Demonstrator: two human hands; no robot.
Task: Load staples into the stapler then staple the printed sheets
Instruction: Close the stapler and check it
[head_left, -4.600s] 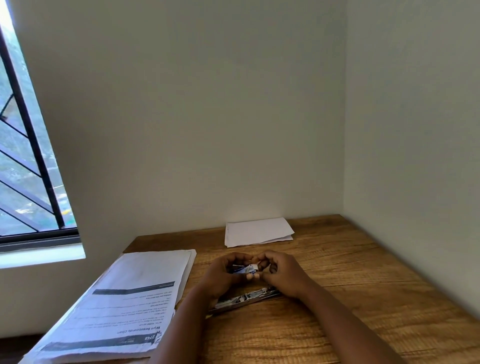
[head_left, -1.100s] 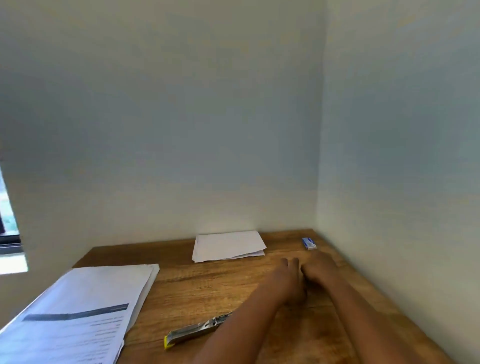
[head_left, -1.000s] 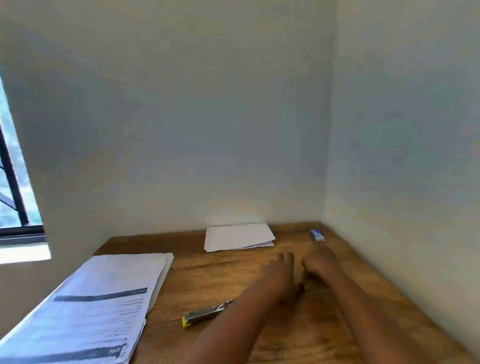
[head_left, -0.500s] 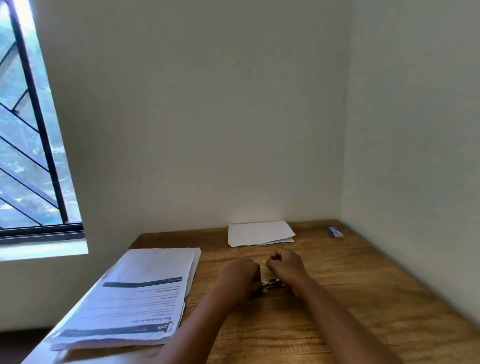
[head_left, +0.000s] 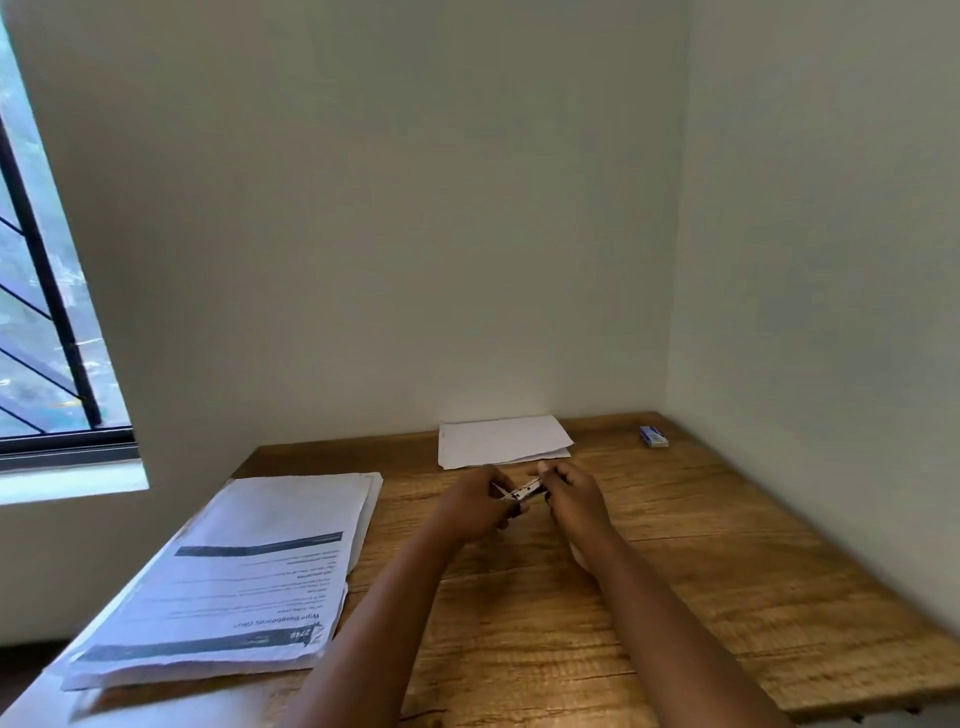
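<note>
My left hand (head_left: 475, 506) and my right hand (head_left: 574, 491) meet over the middle of the wooden table (head_left: 701, 571). Between them they hold a small metal stapler (head_left: 522, 492), lifted a little off the wood; most of it is hidden by my fingers. My left hand grips its left end and my right hand pinches its right end. A thick stack of printed sheets (head_left: 239, 577) lies at the table's left. A small blue staple box (head_left: 653, 436) sits in the far right corner.
A few blank white sheets (head_left: 501, 440) lie against the back wall, just beyond my hands. Walls close the table at the back and right. A barred window (head_left: 47, 322) is on the left.
The staple box has been set down in the far right corner. Both hands came back to the table's middle, picked up the stapler and raised it slightly.
</note>
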